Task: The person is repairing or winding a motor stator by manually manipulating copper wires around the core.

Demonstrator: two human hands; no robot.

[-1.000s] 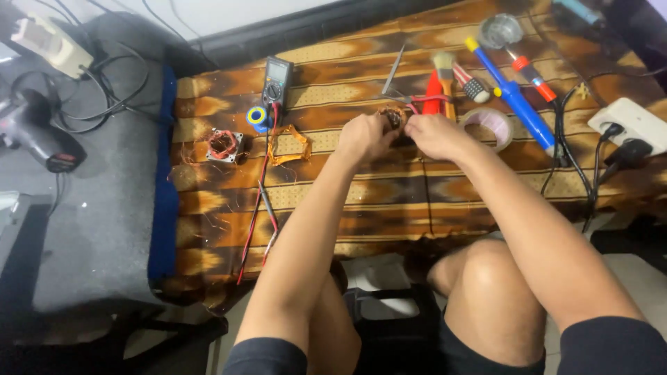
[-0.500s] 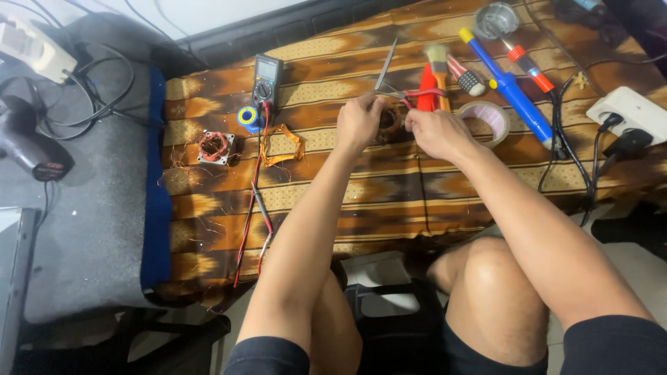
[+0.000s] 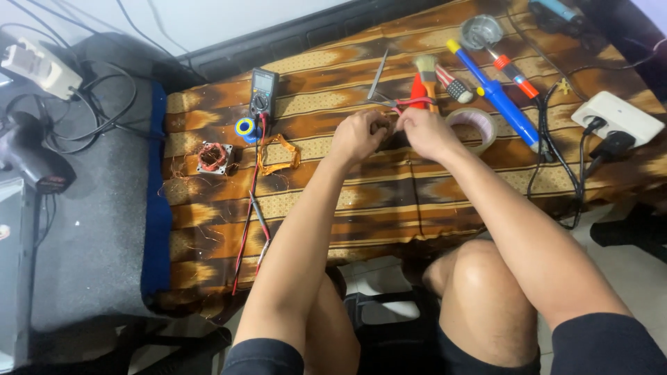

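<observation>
My left hand [image 3: 358, 134] and my right hand [image 3: 425, 132] are curled together over a brown patterned cloth [image 3: 361, 201], both closed around a small dark object [image 3: 392, 139] that my fingers mostly hide. Red-handled pliers [image 3: 410, 103] lie just beyond my knuckles. A roll of clear tape [image 3: 474, 126] sits to the right of my right hand. My knees show at the bottom of the view.
Left of my hands lie a copper wire coil [image 3: 278, 154], a small motor stator [image 3: 212, 157], a blue-yellow tape roll [image 3: 244, 128] and a multimeter [image 3: 263, 91] with red and black leads. At right are a brush [image 3: 426, 73], a blue desoldering pump [image 3: 495, 94], a screwdriver [image 3: 514, 75] and a white power strip [image 3: 617, 118].
My hands have stayed pressed together on the small object, shifting slightly. The camera view has drifted a little.
</observation>
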